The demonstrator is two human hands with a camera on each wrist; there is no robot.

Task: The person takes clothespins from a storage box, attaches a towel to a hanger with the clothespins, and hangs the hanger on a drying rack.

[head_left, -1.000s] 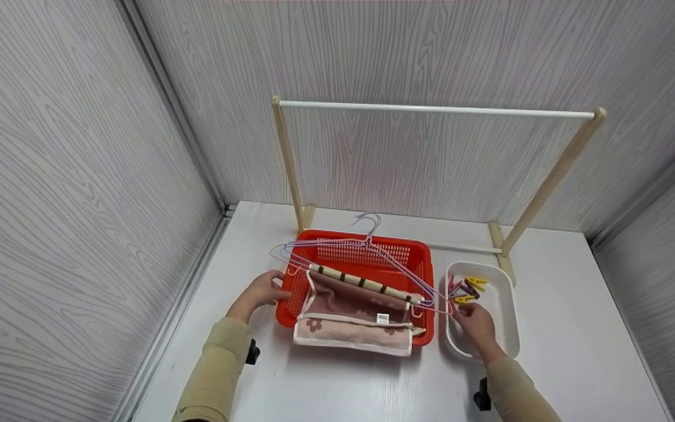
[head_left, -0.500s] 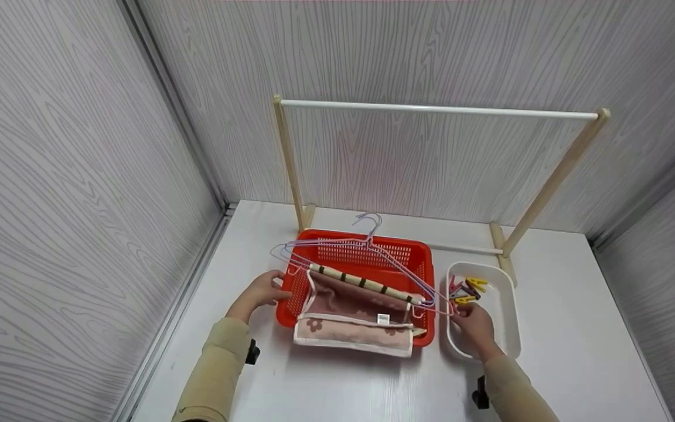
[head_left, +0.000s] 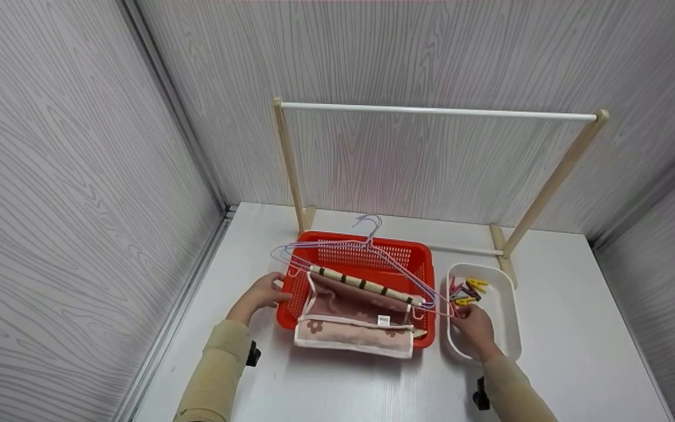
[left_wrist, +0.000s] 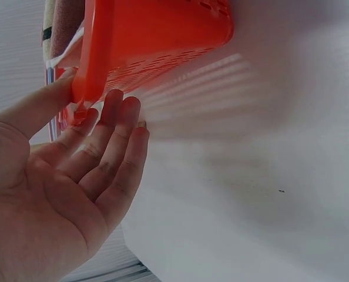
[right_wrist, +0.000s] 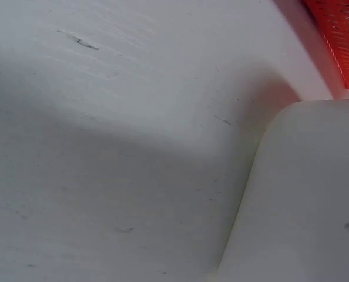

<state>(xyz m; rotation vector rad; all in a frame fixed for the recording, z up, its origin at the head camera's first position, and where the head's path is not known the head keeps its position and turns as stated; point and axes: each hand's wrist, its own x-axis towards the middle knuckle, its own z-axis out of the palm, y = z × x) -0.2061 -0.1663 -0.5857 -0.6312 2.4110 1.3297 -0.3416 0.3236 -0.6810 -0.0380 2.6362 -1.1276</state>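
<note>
My left hand [head_left: 264, 290] is at the left side of the red plastic basket [head_left: 367, 273]. In the left wrist view its thumb and index finger pinch the basket's rim [left_wrist: 95, 56], while the other fingers stay loosely bent. Thin pink and purple clothes hangers [head_left: 399, 266] lie across the basket, hooks toward the back. A pink flowered towel [head_left: 352, 334] drapes over the basket's front edge, with a striped roll [head_left: 364, 283] behind it. Over the white tray [head_left: 512, 310], my right hand [head_left: 477, 328] pinches the pink hanger's right corner; the right wrist view does not show this hand.
Several colored clothespins [head_left: 466, 291] lie at the back left of the tray. Behind the basket stands a wooden rack with a white rod [head_left: 437, 110]. Patterned panels [head_left: 68, 193] enclose the white tabletop [head_left: 583, 328] at the back and sides.
</note>
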